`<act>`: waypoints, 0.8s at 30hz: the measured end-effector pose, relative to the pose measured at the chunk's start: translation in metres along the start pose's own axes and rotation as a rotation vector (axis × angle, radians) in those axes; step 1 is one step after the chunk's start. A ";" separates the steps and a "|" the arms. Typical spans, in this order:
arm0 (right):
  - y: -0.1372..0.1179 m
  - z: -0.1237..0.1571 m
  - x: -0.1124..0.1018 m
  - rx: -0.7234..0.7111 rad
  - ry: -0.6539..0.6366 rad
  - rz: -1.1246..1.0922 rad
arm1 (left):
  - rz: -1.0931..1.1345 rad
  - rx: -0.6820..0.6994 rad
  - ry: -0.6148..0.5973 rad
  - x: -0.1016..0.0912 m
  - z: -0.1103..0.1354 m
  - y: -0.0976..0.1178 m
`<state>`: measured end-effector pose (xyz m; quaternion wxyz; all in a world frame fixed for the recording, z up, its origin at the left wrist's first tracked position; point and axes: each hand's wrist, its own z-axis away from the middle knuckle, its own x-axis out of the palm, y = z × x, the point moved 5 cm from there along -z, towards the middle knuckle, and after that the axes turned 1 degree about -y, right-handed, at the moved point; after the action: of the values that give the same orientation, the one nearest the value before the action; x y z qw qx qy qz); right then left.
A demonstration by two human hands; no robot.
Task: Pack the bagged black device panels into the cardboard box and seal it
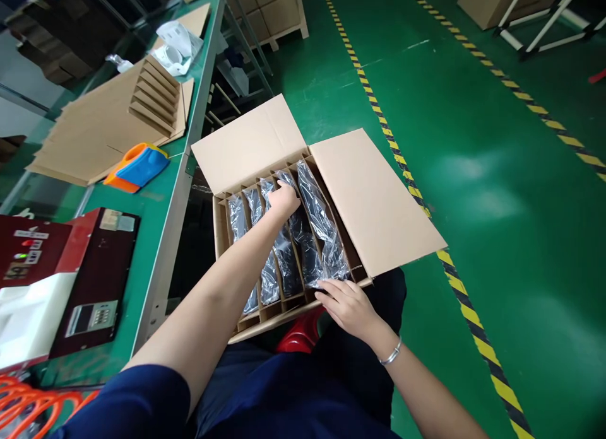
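Note:
An open cardboard box (288, 313) stands in front of me, split by cardboard dividers into narrow slots. Dark items in transparent plastic bags stand in several of them. My left hand (284, 200) reaches to the far part of the box, its fingers bent and closed at the top end of one bagged dark item (299, 228); some fingertips are hidden. At the near right corner rests my right hand (349, 305), fingers stretched out over the near end of the rightmost bagged item (322, 212) and the box rim.
On the green workbench (158, 205) to the left lie an orange and blue tape dispenser (137, 166), flat cardboard sheets (95, 127), cardboard dividers (154, 95) and a red and white machine (89, 269). An orange coiled hose (38, 401) is at lower left. A red stool (300, 333) shows below the box.

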<state>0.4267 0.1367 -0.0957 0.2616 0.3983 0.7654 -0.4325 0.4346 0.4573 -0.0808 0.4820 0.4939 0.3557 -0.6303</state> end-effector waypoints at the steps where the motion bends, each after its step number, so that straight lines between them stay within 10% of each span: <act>1: 0.000 0.000 0.000 0.001 -0.003 -0.003 | 0.004 -0.013 0.007 -0.004 0.004 -0.003; 12: 0.000 0.001 0.000 0.007 0.018 0.003 | 0.892 0.283 0.657 -0.069 0.096 -0.080; 24: 0.000 0.002 0.001 -0.001 0.014 0.014 | 1.038 0.351 0.689 -0.064 0.108 -0.092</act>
<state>0.4261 0.1353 -0.0980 0.2596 0.4067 0.7645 -0.4275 0.3189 0.3997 0.0064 0.4944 0.8471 0.0968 -0.1693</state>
